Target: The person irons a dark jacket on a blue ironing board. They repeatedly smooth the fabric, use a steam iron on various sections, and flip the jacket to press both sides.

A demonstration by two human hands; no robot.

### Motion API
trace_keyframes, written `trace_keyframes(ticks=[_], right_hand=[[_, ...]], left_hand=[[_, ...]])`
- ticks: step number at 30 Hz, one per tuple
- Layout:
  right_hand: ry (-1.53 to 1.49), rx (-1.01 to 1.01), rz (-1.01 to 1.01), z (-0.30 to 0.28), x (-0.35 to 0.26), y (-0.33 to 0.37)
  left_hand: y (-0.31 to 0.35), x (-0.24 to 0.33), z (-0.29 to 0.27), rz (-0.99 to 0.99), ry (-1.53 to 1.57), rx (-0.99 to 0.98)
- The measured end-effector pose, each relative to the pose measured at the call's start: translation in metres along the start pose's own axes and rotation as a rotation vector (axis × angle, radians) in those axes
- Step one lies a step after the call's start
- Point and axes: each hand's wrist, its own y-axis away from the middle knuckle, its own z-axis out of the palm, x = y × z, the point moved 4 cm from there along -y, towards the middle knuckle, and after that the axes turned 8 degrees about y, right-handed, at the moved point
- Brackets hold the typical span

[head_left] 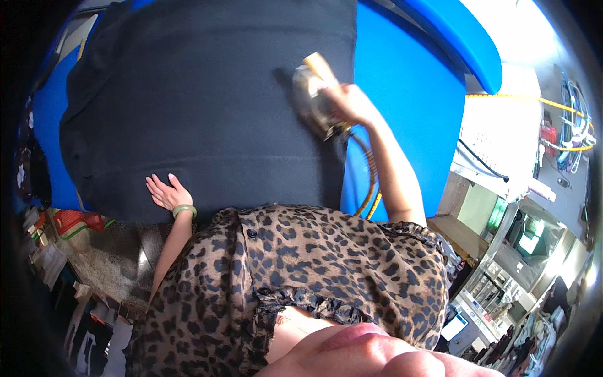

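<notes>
A large dark cloth [220, 107] covers most of the blue padded ironing table [405, 119]. My right hand [352, 105] is wrapped round the pale handle of a steam iron [308, 94], slightly smeared by motion, over the cloth's right part. Whether its soleplate touches the fabric I cannot tell. From the iron a yellow-and-black hose [375, 173] loops down past my forearm. Near the cloth's front edge, my left hand [166, 193] lies with fingers stretched out and nothing in it. A pale green bangle [184, 210] circles that wrist.
A blue padded arm [461, 41] juts over the table's far right. Past it, a yellow cord [556, 103] runs to hanging cables. On the floor side at left sits a red basket [78, 223]. Crowded shelves [487, 295] stand at lower right.
</notes>
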Motion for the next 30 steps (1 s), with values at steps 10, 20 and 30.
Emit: trace_keyframes(ticks=[10, 20, 30], right_hand=[[-0.055, -0.053, -0.166, 0.105, 0.000, 0.053], [-0.586, 0.244, 0.132, -0.027, 0.139, 0.048], [-0.058, 0.106, -0.128, 0.052, 0.043, 0.059]], left_hand=[[-0.011, -0.003, 0.032, -0.001, -0.038, 0.004], [-0.042, 0.084, 0.043, 0.009, 0.060, 0.071], [-0.044, 0.067, 0.050, -0.045, 0.031, 0.008]])
